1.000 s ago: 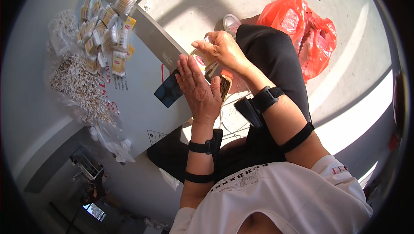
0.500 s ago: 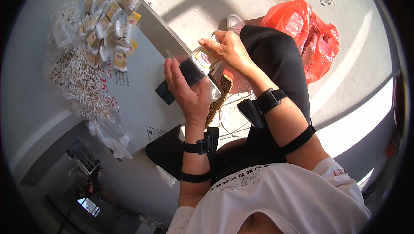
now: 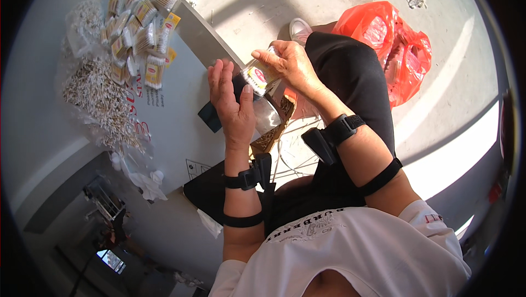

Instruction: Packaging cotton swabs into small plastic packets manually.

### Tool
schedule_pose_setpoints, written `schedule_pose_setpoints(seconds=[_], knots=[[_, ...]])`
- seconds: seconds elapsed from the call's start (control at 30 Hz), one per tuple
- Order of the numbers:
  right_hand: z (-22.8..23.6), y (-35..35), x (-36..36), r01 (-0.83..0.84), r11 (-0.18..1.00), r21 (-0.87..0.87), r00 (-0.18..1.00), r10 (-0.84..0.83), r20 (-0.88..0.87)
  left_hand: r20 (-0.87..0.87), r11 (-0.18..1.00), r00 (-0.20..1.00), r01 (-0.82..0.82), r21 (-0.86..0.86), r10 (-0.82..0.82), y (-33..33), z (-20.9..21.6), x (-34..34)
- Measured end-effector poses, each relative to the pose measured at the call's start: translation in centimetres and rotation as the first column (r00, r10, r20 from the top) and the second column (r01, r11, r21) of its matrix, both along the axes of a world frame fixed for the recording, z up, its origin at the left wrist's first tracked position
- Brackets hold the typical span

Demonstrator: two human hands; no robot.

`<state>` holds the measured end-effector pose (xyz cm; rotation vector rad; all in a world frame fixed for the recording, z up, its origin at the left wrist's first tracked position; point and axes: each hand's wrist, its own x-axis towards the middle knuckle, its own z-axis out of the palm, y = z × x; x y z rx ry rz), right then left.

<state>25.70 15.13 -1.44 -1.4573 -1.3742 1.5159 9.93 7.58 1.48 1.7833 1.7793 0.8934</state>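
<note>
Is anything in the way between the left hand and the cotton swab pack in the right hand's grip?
Nothing visible: the open left hand is right beside the cotton swab pack, contact unclear. The dark object appears to lie beneath them.

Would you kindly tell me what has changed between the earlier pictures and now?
The left hand has moved left, away from the right hand, so more of the packet of cotton swabs shows. The right hand keeps its hold on that packet; no release is visible. The pile of swab packets and the red bag stayed put.
</note>
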Motion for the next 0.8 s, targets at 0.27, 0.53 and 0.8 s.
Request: schedule_pose_setpoints(seconds=[0.27,0.53,0.8], knots=[[0.9,-1.0,0.6,-0.023,0.886,-0.463,0.702,-0.316,-0.638,-0.466,0.968,0.85,0.181,-0.176,-0.244,2.0,1.8,2.6],[0.5,-2.6,-0.6,0.009,0.902,-0.433,0.675,-0.324,-0.663,-0.52,0.975,0.826,0.167,-0.146,-0.219,1.2,0.8,1.9],[0.1,-2.6,-0.9,0.043,0.952,-0.303,0.781,-0.222,-0.583,-0.545,0.986,0.822,0.127,-0.111,-0.167,0.7,0.5,2.1]])
